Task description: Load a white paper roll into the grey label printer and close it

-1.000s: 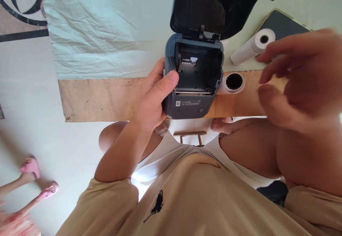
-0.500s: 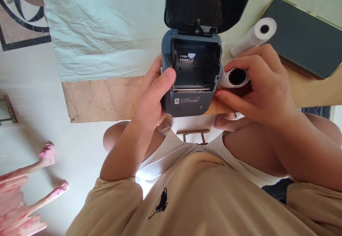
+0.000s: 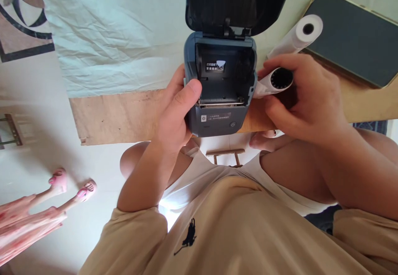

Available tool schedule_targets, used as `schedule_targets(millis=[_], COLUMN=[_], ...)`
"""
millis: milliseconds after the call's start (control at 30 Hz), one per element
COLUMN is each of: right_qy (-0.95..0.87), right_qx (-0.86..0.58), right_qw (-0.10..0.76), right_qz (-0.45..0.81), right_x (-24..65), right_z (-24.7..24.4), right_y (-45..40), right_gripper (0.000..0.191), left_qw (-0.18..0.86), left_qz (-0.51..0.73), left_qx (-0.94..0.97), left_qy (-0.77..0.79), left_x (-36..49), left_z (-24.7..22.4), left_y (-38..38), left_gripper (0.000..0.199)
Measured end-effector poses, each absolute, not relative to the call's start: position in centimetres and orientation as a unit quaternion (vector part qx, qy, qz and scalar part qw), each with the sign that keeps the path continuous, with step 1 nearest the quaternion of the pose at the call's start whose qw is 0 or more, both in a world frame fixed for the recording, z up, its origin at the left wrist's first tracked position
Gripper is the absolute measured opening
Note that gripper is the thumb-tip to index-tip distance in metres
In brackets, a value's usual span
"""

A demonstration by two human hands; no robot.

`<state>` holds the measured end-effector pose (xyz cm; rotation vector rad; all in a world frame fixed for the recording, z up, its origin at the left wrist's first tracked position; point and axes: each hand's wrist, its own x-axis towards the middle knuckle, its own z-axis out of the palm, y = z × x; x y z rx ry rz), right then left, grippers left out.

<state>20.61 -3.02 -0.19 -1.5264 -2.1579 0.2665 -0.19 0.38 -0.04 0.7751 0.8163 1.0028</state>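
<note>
My left hand (image 3: pixel 177 109) holds a dark blue label printer (image 3: pixel 214 119) by its left side, thumb over the edge. The printer's black lid (image 3: pixel 236 5) stands flipped open, and its paper bay (image 3: pixel 224 82) has no roll inside. Just right of the printer, my right hand (image 3: pixel 307 96) is closed around a white label roll (image 3: pixel 264 86) with a black ribbed core, thumb below and fingers above. Part of this roll is hidden by the printer and my fingers. A second white paper roll (image 3: pixel 292 38) with a small core lies just beyond my right hand.
A dark tablet-like device (image 3: pixel 354 38) with a gold edge lies at the right. Pale green cloth (image 3: pixel 118 38) covers much of the wooden table (image 3: pixel 118 117). On the floor at the left stands another person in pink sandals (image 3: pixel 87 190). A wooden stool (image 3: pixel 225 152) shows below.
My right hand and the label roll have shifted slightly up and right. The printer has moved a little left in view. The other person's feet have stepped to the right.
</note>
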Motion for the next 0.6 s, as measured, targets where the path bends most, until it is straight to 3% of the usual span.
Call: schedule_targets(millis=[67,233,400,600], right_qy=[-0.790,-0.776,-0.794,-0.773], right_qx=[-0.552,-0.563,-0.541,-0.574], right_qw=[0.247,0.254,0.255,0.251], right_qz=[0.099,0.127,0.108,0.102], right_x=[20.65,20.72,20.74,20.74], right_z=[-0.26,-0.42,-0.38,-0.41], right_y=[-3.11,-3.43,-3.20,-3.32], right_gripper=[0.038,0.051,0.039,0.050], left_qw=[0.731,0.736,0.729,0.739], left_qz=[0.454,0.473,0.485,0.465], left_qx=[0.359,0.339,0.337,0.330], left_qy=[0.362,0.346,0.345,0.359], left_x=[-0.33,-0.12,0.17,0.00], left_z=[-0.12,-0.27,-0.29,0.07], left_y=[0.49,0.50,0.37,0.39], left_gripper=[0.021,0.020,0.018,0.017])
